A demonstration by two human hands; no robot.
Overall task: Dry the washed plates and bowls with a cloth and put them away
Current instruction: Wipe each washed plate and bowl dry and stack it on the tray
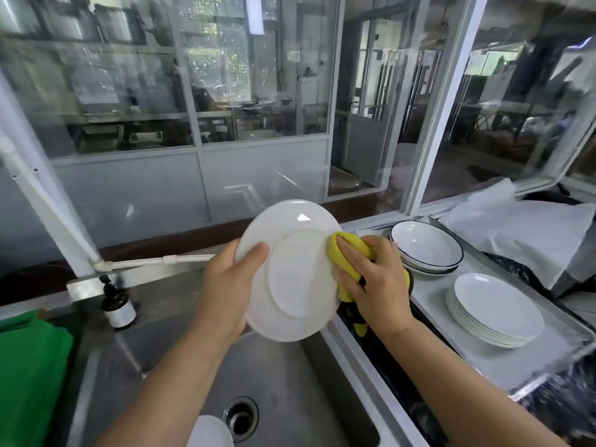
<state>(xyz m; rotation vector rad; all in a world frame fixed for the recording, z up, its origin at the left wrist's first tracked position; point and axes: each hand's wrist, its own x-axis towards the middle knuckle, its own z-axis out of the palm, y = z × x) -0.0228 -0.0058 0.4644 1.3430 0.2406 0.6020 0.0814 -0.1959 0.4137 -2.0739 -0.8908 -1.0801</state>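
Head view, looking down over a steel sink (290, 382) with drain (240, 417) near bottom centre. White plate (290, 272) held tilted above the basin, underside and foot ring turned toward the camera. Left hand (225, 285) gripped the plate's left edge, thumb curled over the rim onto the underside, remaining fingers hidden behind the plate. Right hand (374, 282) clutched a yellow cloth (346, 253), fingers bent round the bunched fabric and pressing it against the plate's right rim; more of the cloth hung below the palm, with dark patches showing in it.

To the right, a metal tray (503, 366) on the counter, bearing a stack of white plates (496, 309) toward its near end and, farther back, stacked bowls with dark rims (425, 246). Stack and bowls apart from each other, neither touched by a hand. Beyond the tray, a crumpled white sheet (522, 230), material unclear.

To the left of the sink, a dark pump bottle with a pale label (117, 306), upright on the sink ledge, and a green item (32, 366) at the left edge, cut off by the frame. A white rounded object (209, 432) at the bottom edge, partly out of view, nature not discernible. Glass partition panels (225, 75) behind the sink, reflections blurring what lay beyond.
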